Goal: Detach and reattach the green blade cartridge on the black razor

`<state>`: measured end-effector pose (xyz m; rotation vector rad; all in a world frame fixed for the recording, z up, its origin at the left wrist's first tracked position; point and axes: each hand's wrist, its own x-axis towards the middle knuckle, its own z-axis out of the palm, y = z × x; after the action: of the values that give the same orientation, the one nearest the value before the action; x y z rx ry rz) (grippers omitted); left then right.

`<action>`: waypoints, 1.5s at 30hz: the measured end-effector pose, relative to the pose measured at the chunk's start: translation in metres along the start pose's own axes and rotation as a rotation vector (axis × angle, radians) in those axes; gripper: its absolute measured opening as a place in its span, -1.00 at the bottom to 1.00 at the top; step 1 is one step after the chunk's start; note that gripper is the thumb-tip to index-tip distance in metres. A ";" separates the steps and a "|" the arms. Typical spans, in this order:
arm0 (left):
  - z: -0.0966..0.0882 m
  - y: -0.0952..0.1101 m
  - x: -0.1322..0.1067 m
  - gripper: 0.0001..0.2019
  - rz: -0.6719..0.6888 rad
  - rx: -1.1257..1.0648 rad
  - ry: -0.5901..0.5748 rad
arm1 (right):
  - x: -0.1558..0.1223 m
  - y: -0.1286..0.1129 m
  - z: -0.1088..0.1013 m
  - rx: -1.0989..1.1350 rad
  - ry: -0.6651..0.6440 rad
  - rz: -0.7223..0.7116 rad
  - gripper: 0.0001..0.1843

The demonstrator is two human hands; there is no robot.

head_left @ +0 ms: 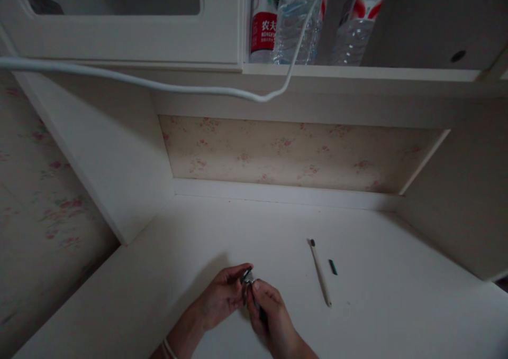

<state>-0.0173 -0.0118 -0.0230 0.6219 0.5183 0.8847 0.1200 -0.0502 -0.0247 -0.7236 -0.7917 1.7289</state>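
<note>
Desktop [238, 221] under both hands [219, 298], cabinet [130, 40] overhead, floral wallpaper [257, 150] behind.

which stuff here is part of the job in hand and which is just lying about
In hand:
- silver-and-black thing, held between the left hand and right hand

Seemingly just lying about:
- toothbrush, untouched on the table
- dark strip beside it, though its role is unclear
- bottles on the shelf
- white cable

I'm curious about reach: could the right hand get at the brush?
Probably yes: nothing visible stands between the right hand and the brush, though that hand holds a small metallic-looking object.
</note>
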 end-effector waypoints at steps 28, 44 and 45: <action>-0.003 0.020 -0.008 -0.76 -0.028 0.463 -0.081 | -0.009 -0.031 -0.007 -0.341 -0.087 0.198 -0.49; -0.006 0.013 0.000 -0.56 0.047 0.333 -0.069 | -0.004 -0.033 -0.011 -0.340 -0.103 0.113 -0.48; -0.007 0.013 0.000 -0.56 0.048 0.324 -0.055 | -0.004 -0.032 -0.012 -0.332 -0.109 0.108 -0.50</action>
<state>-0.0285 -0.0037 -0.0191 0.9544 0.6046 0.8327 0.1488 -0.0444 -0.0061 -0.9141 -1.1510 1.7648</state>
